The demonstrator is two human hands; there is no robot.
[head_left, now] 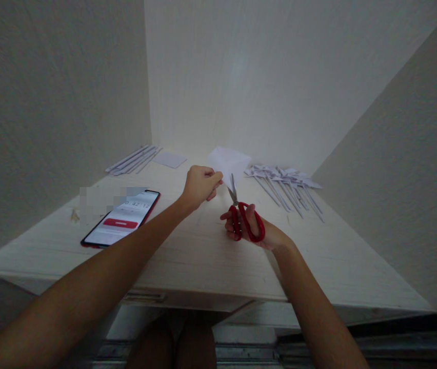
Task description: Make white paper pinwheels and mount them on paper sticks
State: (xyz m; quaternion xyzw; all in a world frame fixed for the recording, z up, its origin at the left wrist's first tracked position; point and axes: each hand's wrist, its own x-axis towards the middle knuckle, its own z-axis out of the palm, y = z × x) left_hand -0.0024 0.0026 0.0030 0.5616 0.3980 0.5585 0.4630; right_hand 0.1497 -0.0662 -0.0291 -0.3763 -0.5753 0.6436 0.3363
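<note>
My left hand (200,185) pinches the near corner of a folded white sheet of paper (229,160), held a little above the pale wooden desk (203,256). My right hand (251,229) has its fingers through the red handles of a pair of scissors (241,215). The scissor blades point up and away, and their tips meet the lower edge of the paper just right of my left fingers.
A red-edged phone (123,218) lies screen-up at the left. Thin rolled paper sticks (134,160) and a small white paper square (170,160) lie at the back left. A heap of white paper pinwheels on sticks (285,184) lies at the right. Walls close in on three sides.
</note>
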